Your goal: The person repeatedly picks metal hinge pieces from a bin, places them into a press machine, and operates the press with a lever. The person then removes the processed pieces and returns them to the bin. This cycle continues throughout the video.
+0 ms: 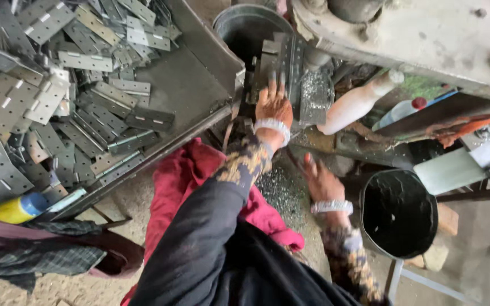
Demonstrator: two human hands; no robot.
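A perforated grey metal hinge plate [283,59] is being pressed against the press bed by the left hand [273,105], fingers spread flat, nothing clasped. The right hand [322,182] is being rested low beside the machine frame; whether its grip is closed on anything cannot be told. Judged step: a plate is being seated for punching. The next move is judged to call for fingers being pulled clear of the tooling. Room is being limited: the sloped steel tray [191,85] of loose hinge plates is crowding the left, its edge close to the wrist; the black round bucket [399,212] is sitting at the right.
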